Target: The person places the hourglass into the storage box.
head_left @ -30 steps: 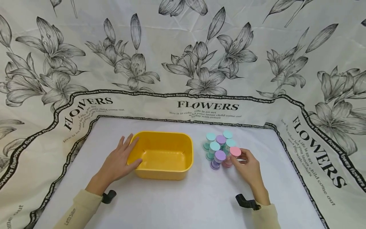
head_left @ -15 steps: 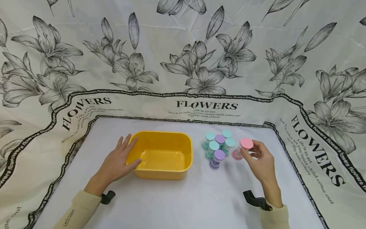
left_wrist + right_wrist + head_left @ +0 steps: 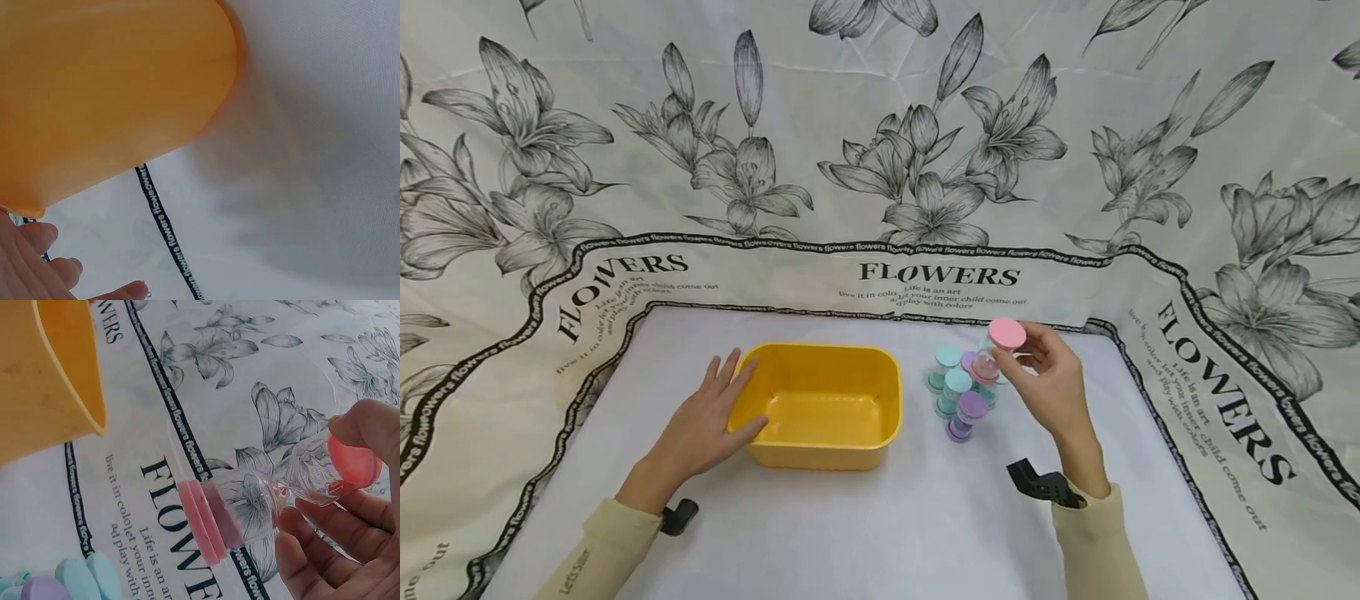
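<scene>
My right hand (image 3: 1048, 379) pinches a clear hourglass (image 3: 250, 500) with pink end caps near one cap, thumb on one side and fingers on the other. Pink sand lies in its far bulb in the right wrist view. In the head view it overlaps the group of standing hourglasses, hiding part of them. A teal hourglass (image 3: 957, 385) and a purple hourglass (image 3: 972, 407) stand at the front of that group. My left hand (image 3: 703, 421) rests at the left rim of a yellow plastic bin (image 3: 820, 457), its fingers extended and spread.
Inside, the bin is bare. A white cloth (image 3: 880, 533) covers the table. Behind it rises a flower-printed drape (image 3: 760, 208) with a black lettered border. Several teal and purple caps (image 3: 81, 581) show low in the right wrist view.
The pink hourglass moved right, out of the group, then lifted up and back leftward over the other hourglasses in my right hand. The left hand stays at the bin.
</scene>
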A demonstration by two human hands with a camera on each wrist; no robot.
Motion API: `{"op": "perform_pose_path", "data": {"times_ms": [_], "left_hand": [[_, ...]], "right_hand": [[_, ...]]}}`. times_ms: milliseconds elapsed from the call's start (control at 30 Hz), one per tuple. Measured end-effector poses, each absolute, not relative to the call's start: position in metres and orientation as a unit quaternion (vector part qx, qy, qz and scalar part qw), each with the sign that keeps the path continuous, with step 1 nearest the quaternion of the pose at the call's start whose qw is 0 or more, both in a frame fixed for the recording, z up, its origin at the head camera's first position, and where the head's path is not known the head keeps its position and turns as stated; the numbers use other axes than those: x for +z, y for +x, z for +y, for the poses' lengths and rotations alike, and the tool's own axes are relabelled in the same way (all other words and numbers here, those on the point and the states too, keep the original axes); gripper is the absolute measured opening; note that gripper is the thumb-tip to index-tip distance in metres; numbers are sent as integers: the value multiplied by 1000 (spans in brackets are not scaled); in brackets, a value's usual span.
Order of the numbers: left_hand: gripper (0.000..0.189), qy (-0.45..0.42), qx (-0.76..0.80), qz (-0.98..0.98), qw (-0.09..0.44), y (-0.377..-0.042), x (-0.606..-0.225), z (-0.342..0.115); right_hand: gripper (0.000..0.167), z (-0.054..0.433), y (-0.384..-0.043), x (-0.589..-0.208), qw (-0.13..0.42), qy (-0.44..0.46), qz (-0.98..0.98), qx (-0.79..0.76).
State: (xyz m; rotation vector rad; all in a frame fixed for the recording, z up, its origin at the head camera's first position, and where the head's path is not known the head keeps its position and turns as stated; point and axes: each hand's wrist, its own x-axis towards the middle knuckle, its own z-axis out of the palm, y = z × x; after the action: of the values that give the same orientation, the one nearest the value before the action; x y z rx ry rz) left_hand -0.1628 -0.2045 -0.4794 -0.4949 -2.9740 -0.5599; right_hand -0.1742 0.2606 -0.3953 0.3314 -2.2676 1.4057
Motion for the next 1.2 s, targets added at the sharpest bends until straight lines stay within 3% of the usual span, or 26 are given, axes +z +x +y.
{"op": "perform_pose_path", "data": {"times_ms": [300,567,967,1200], "left_hand": [[89,-165,-178,-969,36,-165,-477,-205],[90,-172,-174,-969,42,-165,-476,-204],[90,-178,-168,-969,43,-164,-476,-206],[93,-174,-167,-970,36,-165,-477,-206]], "right_hand": [[44,221,-201,-369,56,191,-833,516],[42,179,-222,-358,-58,267,-844,461],[38,112,-252,-366,-161,361,-833,388],[39,70,-265,-391,-212,395,-835,320]]}}
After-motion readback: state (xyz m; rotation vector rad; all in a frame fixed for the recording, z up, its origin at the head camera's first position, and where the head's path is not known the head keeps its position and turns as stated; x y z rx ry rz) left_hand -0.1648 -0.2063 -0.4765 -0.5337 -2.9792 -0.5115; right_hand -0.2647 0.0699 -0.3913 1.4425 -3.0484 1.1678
